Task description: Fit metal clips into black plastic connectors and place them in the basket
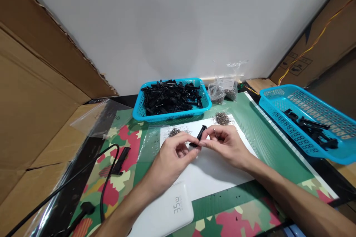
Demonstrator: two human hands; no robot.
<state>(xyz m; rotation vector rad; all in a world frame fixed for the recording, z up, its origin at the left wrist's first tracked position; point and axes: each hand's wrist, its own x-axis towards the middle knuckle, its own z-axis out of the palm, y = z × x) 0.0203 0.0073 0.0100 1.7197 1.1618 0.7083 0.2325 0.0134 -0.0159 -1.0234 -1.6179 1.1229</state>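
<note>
Left hand (pixel 174 155): thumb and forefinger pinch a slim black part (pixel 203 131), held tilted over the white sheet (pixel 214 172). Right hand (pixel 226 142): thumb and forefinger meet at the part's side; cannot tell whether they grip it. Two piles of small metal pieces, left pile (pixel 174 132) and right pile (pixel 222 119), lie just beyond. White device (pixel 167 211) near left forearm. Farther out on the counter (pixel 230 220): blue basket (pixel 172 118) heaped with black parts; clear bags (pixel 230 92) beside it; second basket (pixel 296 153), far right, holding fewer.
</note>
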